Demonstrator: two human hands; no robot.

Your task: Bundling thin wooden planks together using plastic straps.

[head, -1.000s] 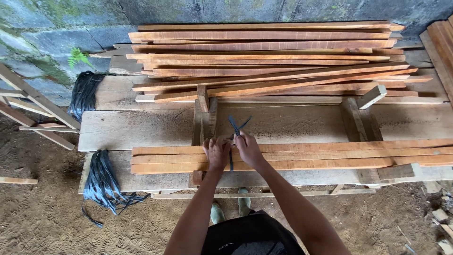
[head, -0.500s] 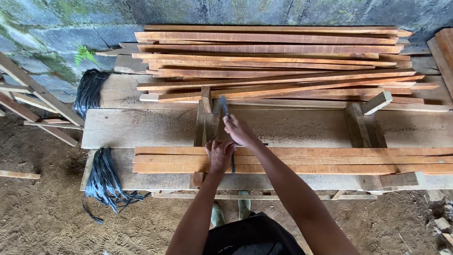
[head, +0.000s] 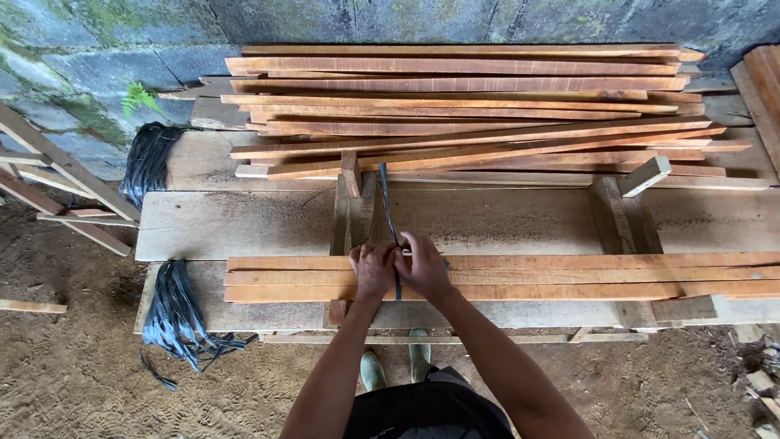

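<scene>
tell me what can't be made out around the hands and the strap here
Head view:
- Knot in the dark strap: covered by left hand and right hand.
- Right ends of the bundled slats: cut off by the frame edge.
- Strap's underside: hidden beneath the slats.

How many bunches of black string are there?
2: one bunch lies at the bench's far left corner by the wall, the other bunch hangs off its near left edge.

A plank workbench [head: 244,219] carries wooden slats [head: 569,276] and black strapping [head: 146,158].
</scene>
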